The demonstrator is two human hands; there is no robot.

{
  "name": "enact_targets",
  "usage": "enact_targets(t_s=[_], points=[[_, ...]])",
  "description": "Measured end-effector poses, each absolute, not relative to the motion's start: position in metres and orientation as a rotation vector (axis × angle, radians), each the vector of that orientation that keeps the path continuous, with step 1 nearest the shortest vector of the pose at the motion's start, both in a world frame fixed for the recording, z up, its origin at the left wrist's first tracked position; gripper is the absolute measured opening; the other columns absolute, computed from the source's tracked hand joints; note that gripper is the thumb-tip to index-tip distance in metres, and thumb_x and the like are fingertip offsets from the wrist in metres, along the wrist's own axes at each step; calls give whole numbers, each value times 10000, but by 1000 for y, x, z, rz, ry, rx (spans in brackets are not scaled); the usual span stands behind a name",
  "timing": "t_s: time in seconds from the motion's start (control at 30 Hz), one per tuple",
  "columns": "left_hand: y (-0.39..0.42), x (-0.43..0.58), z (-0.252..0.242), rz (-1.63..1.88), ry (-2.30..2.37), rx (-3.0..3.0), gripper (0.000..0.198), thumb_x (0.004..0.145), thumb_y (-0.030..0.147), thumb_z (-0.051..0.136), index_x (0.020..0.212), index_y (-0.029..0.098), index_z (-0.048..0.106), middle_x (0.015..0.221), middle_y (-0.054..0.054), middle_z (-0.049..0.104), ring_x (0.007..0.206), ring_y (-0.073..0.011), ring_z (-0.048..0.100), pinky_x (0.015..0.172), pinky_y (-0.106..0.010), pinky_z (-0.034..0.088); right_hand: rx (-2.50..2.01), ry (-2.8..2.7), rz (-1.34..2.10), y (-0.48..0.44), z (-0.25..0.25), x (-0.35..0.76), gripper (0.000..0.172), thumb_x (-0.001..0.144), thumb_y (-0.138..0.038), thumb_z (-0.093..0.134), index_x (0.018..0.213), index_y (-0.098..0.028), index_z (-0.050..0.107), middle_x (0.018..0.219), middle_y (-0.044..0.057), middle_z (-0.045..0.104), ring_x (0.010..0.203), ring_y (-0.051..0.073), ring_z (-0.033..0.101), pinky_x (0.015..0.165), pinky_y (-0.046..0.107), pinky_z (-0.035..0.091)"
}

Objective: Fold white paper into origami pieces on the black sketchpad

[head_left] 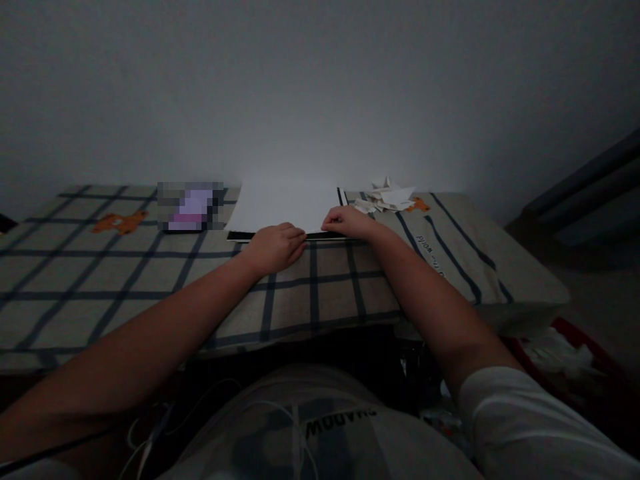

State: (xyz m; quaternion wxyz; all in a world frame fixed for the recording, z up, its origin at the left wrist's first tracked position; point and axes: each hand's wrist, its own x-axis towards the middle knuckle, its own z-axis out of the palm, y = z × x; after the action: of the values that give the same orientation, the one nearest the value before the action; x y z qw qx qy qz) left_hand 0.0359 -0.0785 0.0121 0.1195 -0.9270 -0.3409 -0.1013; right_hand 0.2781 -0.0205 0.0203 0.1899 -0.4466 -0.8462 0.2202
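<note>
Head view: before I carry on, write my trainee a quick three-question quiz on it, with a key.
1. True or false: the white paper lies between the phone-like device and the folded paper pieces.
2. Which of the person's hands is nearer the folded paper pieces?
3. Fill in: the strip showing along the white paper's near edge is ____ in colour.

Key: 1. True. 2. The right hand. 3. Black.

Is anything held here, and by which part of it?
It cannot be told. The left grip rests at the near edge of the white paper, the right grip curls at that edge farther right; any pinch is unclear.
</note>
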Motion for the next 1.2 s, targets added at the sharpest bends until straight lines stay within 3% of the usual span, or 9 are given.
enact_targets(t_s=[0.4,0.8,1.0,1.2], points=[[-81,39,17,-220,-1016,-2700,418,1009,339,351,1263,166,635,1200,-114,676,1092,-271,600,850,-393,510,-1426,-2363,781,-18,26,300,221,814,-356,665,845,-158,758,810,57,737,700,148,608,626,268,433],[-83,43,17,-178,-1075,-2671,427,1023,392,333,1270,185,614,1132,-113,649,1076,-261,568,798,-353,472,-1423,-2407,741,-15,27,300,182,808,-304,663,844,-148,751,813,67,731,727,156,617,653,275,449],[-80,42,18,-175,-1043,-2645,427,1013,386,358,1259,161,623,1082,-120,653,1027,-272,583,834,-391,465,-1449,-2374,738,-16,28,297,132,785,-243,665,830,-149,746,807,70,731,705,151,611,639,278,451],[-92,68,22,-231,-957,-2744,339,981,283,414,1218,176,632,1197,-113,643,1102,-250,584,960,-385,441,-1455,-2389,708,-19,28,295,146,792,-237,656,856,-138,744,804,71,726,717,154,608,650,273,444]])
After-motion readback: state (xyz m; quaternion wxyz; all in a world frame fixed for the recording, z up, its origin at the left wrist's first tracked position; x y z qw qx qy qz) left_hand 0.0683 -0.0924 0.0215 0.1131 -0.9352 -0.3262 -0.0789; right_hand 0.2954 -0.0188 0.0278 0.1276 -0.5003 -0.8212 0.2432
